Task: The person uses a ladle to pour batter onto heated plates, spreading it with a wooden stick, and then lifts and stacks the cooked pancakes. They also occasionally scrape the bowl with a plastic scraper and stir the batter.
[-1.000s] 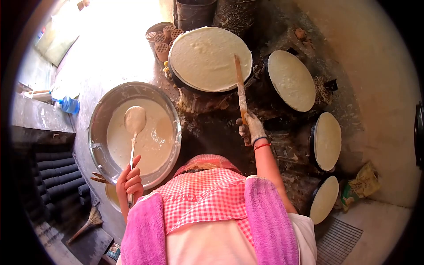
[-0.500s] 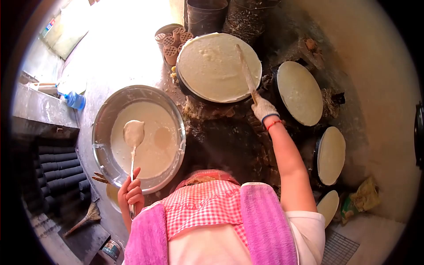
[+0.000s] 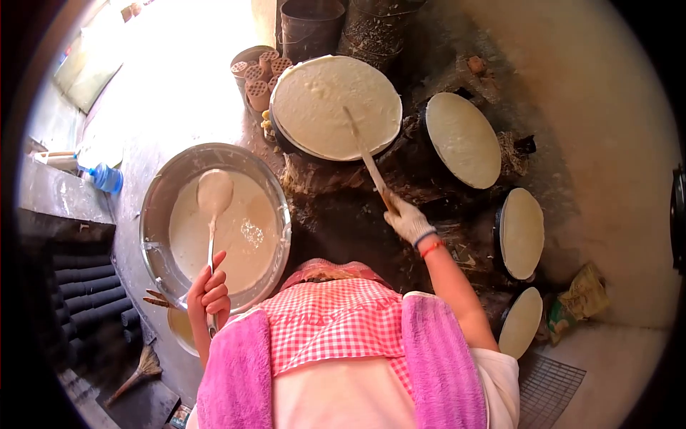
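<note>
Spreading batter: right hand (image 3: 407, 220) gripping scraper (image 3: 366, 159) with tip on near griddle (image 3: 336, 107), left hand (image 3: 208, 292) closed round ladle (image 3: 214, 207) over basin (image 3: 214, 225); next likely sweeping scraper evenly across griddle.

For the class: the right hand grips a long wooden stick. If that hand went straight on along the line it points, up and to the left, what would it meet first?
Most likely the big round flatbread on the nearest griddle: the right hand points along its stick, whose tip already lies over it. Depth is unclear.
</note>
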